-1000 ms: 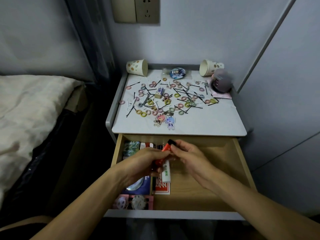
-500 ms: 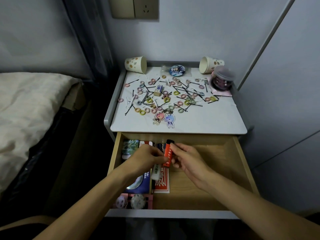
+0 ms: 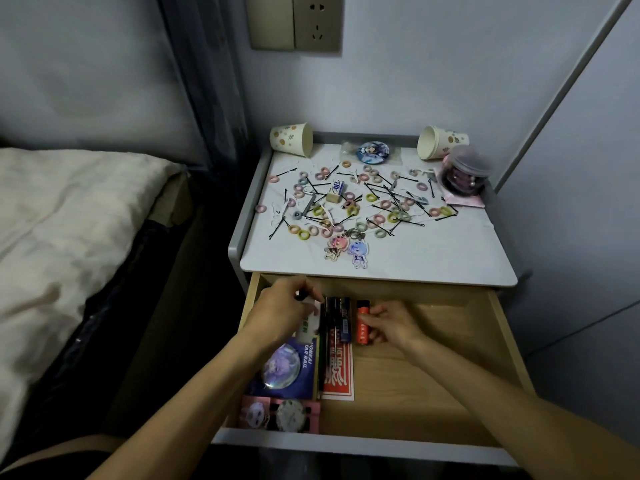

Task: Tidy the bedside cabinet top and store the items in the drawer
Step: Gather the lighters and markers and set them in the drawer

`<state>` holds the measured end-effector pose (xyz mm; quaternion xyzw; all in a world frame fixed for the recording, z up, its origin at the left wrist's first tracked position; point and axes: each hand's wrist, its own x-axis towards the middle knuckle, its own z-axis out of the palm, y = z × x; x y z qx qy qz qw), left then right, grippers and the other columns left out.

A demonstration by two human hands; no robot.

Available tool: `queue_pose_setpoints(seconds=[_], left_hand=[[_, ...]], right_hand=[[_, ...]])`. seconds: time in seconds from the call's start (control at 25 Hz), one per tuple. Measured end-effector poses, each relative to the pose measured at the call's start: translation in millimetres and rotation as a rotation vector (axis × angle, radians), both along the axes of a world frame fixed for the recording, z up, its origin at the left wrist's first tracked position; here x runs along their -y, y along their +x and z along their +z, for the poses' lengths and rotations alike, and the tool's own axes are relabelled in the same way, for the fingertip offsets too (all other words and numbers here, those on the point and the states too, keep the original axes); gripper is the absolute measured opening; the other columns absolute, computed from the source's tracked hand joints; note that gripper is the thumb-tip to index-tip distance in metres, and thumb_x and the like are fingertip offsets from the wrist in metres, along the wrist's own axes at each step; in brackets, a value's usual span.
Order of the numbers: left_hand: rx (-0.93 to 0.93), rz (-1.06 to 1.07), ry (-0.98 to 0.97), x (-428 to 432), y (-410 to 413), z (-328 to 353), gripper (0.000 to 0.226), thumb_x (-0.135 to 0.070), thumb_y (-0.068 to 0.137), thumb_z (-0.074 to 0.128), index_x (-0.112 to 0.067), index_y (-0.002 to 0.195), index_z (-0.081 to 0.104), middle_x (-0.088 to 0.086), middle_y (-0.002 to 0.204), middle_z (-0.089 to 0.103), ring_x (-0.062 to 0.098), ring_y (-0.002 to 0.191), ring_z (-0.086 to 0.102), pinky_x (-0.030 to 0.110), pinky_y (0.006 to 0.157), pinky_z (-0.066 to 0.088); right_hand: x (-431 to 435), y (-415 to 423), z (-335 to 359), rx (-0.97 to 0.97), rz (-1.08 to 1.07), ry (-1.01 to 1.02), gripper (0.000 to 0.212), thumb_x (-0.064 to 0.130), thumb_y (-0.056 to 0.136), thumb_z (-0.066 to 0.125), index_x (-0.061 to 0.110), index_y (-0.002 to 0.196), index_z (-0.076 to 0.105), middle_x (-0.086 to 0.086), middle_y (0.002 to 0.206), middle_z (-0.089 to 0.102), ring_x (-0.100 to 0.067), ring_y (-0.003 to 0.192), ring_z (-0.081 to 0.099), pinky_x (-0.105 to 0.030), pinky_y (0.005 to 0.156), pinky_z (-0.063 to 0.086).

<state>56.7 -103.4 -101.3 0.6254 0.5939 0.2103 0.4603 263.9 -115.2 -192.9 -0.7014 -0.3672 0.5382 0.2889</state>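
The open wooden drawer sits below the white cabinet top. My right hand pinches an orange lighter lying lengthwise on the drawer floor. My left hand grips a white tube at the drawer's back left, beside dark lighters. Small hair ties and black hairpins lie scattered over the cabinet top, with two character keychains near its front.
Two paper cups lie on their sides, the left cup and the right cup. Also here: a round badge, a clear jar, an eraser. The drawer holds a red card pack and badges. A bed stands left.
Both hands have gone deeper into the drawer. The orange lighter went from raised and tilted to flat on the drawer floor, and the white tube moved toward the back left.
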Motion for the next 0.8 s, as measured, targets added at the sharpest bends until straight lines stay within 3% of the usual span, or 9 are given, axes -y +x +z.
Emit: queue_pose_setpoints(seconds=[0.12,0.24,0.36,0.52,0.68,0.8], left_hand=[[0.005,0.027,0.012,0,-1,2,0.019,-0.002,0.088,0.062,-0.021,0.088,0.063,0.008,0.097,0.069,0.028,0.093,0.067,0.051,0.082,0.056],[-0.040,0.028,0.001,-2,-3,7,0.023,-0.007,0.088,0.065,-0.025,0.101,0.057,0.005,0.097,0.067,0.026,0.089,0.067,0.047,0.076,0.058],[-0.057,0.044,-0.040,-2,-3,8,0.034,-0.007,0.085,0.069,-0.024,0.110,0.054,0.002,0.092,0.065,0.021,0.084,0.067,0.034,0.063,0.057],[-0.062,0.041,-0.064,-4,-1,3,0.016,-0.008,0.085,0.071,-0.019,0.088,0.060,0.005,0.088,0.068,0.021,0.080,0.069,0.035,0.068,0.058],[0.025,0.051,-0.097,-6,-2,-2,0.013,-0.011,0.090,0.066,-0.015,0.078,0.065,0.000,0.073,0.069,0.011,0.063,0.067,0.027,0.058,0.053],[0.070,0.070,-0.128,-5,-1,-2,0.015,-0.014,0.093,0.063,-0.010,0.079,0.068,-0.001,0.067,0.069,0.007,0.055,0.066,0.024,0.055,0.051]], right_hand=[[-10,-7,-13,-0.010,-0.045,-0.013,0.024,0.002,0.090,0.064,-0.008,0.109,0.054,-0.012,0.063,0.053,-0.001,0.029,0.047,-0.014,0.035,0.040],[-15,-9,-21,-0.032,-0.085,-0.017,0.031,0.000,0.090,0.063,-0.018,0.114,0.054,-0.012,0.062,0.053,-0.001,0.028,0.046,-0.013,0.033,0.039],[-17,-10,-19,-0.061,-0.094,-0.017,0.007,0.001,0.090,0.064,-0.003,0.092,0.059,-0.011,0.058,0.051,-0.001,0.027,0.045,-0.012,0.032,0.038],[-17,-11,-17,-0.042,-0.130,-0.010,0.026,0.001,0.089,0.065,0.009,0.071,0.049,-0.011,0.058,0.049,-0.001,0.025,0.043,-0.012,0.031,0.035],[-14,-13,-13,0.009,-0.135,0.002,0.019,0.000,0.090,0.064,0.005,0.084,0.046,-0.012,0.059,0.049,-0.001,0.024,0.043,-0.013,0.031,0.035],[-10,-14,-5,0.034,-0.125,0.037,0.018,-0.003,0.092,0.060,0.004,0.082,0.047,-0.012,0.061,0.050,-0.003,0.028,0.047,-0.015,0.033,0.036]])
